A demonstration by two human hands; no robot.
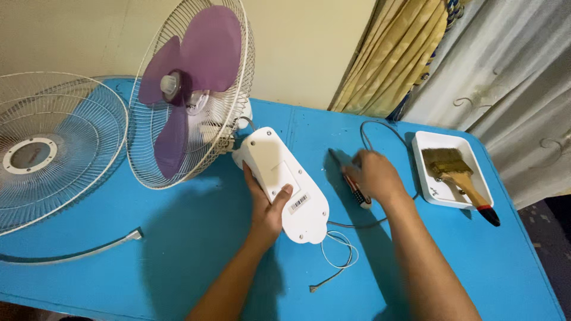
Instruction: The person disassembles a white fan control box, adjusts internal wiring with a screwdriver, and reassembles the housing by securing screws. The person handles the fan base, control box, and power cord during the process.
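Blue table (178,238), detached fan grille (47,148), paintbrush tray (431,142), curtains (476,53)

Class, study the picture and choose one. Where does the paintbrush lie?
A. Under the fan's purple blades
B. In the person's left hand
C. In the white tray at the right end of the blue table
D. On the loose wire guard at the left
C: the paintbrush rests in the white tray, its handle sticking out over the rim, away from both hands.
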